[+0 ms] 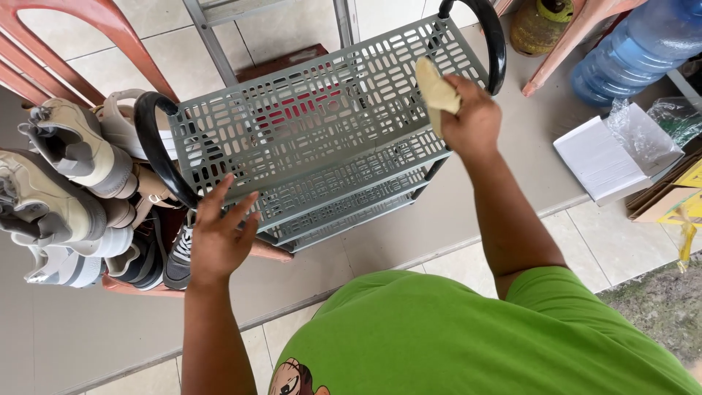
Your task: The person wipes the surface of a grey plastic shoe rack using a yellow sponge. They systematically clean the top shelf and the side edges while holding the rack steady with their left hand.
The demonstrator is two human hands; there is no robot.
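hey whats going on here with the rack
A person in a green shirt stands over a grey slotted plastic shelf rack. The right hand presses a folded yellowish cloth on the top shelf near its far right corner. The left hand is open, fingers spread at the front left edge by the black side loop. A pile of shoes sits to the left.
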